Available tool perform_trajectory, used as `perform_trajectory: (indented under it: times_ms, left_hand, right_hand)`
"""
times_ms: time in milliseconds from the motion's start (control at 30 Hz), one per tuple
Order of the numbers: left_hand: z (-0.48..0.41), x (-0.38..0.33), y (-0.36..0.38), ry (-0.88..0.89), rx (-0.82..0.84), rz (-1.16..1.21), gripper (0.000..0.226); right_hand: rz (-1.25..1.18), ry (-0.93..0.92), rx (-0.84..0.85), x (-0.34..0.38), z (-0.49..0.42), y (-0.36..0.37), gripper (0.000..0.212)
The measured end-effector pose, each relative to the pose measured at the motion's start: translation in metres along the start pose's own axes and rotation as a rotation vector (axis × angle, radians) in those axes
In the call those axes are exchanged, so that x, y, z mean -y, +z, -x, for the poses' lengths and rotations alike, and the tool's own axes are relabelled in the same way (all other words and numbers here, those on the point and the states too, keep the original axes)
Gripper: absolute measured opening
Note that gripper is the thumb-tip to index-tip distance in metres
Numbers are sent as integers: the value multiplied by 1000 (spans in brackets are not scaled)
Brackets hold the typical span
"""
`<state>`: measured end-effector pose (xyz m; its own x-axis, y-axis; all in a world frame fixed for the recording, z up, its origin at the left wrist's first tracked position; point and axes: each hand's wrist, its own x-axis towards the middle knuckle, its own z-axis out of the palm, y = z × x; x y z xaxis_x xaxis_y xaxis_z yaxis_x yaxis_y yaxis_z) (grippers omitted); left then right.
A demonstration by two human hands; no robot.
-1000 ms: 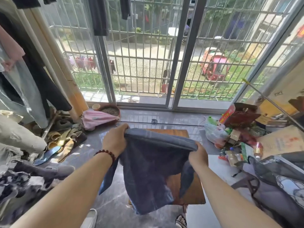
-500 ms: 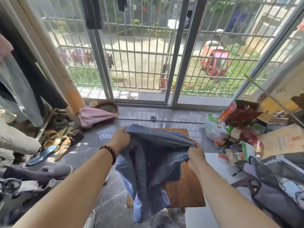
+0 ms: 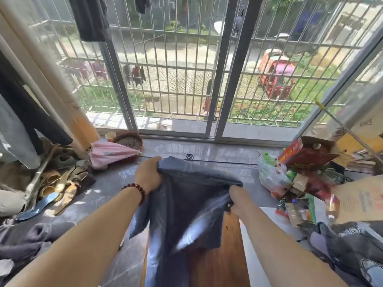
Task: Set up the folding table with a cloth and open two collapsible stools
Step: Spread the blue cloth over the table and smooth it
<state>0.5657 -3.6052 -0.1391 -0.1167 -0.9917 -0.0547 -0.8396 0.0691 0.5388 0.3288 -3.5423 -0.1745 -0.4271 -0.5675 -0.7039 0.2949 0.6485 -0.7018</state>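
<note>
Gripped by the left hand (image 3: 147,177) and right hand (image 3: 240,201), the cloth (image 3: 186,208) has been bunched closer together. The bench (image 3: 226,266) is judged still uncovered.

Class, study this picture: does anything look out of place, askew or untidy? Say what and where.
The blue cloth hangs bunched from the left hand and right hand, over the wooden table, not spread flat. Sandals lie jumbled on the floor at left; bags and packets are heaped at right.
</note>
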Motion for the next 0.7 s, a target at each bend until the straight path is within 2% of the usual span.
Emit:
perform_trajectory:
  times_ms: [100, 133, 200, 267, 333, 500, 700]
  left_hand:
    - [-27, -16, 2, 72, -90, -26, 18]
    - [-34, -21, 3, 81, -111, -8, 21]
    - [-45, -31, 2, 82, -139, 13, 26]
    - [-54, -40, -2, 102, -171, 15, 30]
    - [-65, -48, -11, 137, -199, 34, 29]
    - [-96, -60, -44, 233, -154, -48, 29]
    - [-118, -70, -56, 295, -184, -87, 33]
  right_hand:
    - [-20, 11, 5, 26, -11, 3, 19]
    - [-22, -20, 11, 32, -18, 3, 15]
    - [-21, -106, 17, 38, -36, 2, 20]
    - [-114, -160, 18, 47, -41, 1, 13]
    - [-206, -214, 40, 58, -42, 2, 14]
    - [-279, -387, -10, 92, -42, 3, 20]
    - [-261, -399, -108, 118, -55, -4, 19]
